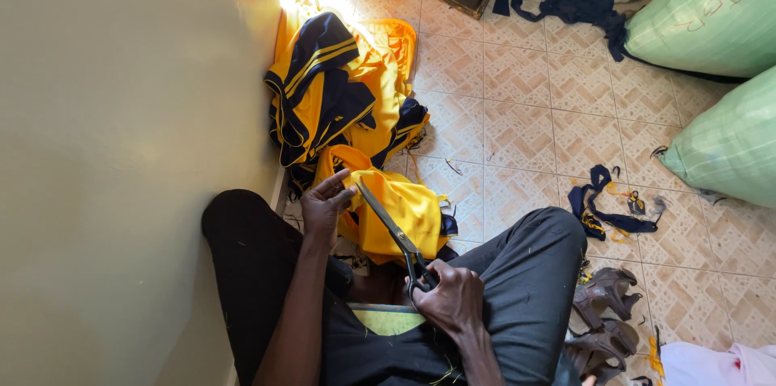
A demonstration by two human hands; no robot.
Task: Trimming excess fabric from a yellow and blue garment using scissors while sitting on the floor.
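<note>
Head view. Right hand [454, 299] clamped on scissors [394, 232], blades apart at yellow cloth [402, 208], centre. Left hand [326, 205] pinching cloth edge. Garment pile [339, 87] at 12 o'clock; scraps [602, 208], sacks [711, 10] at 2–3; sandals [602, 317] at 4.

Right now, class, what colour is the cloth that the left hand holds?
Yellow cloth, seen best in the head view, pinched by the left hand.

Tiled floor [517, 131]: yellow-and-navy garment pile [339, 87] lying upper centre; navy scraps [602, 208] sitting centre right; green sacks [711, 14] resting upper right; brown sandals [602, 317] lying lower right; dark cloth [566, 2] lying along the top.
</note>
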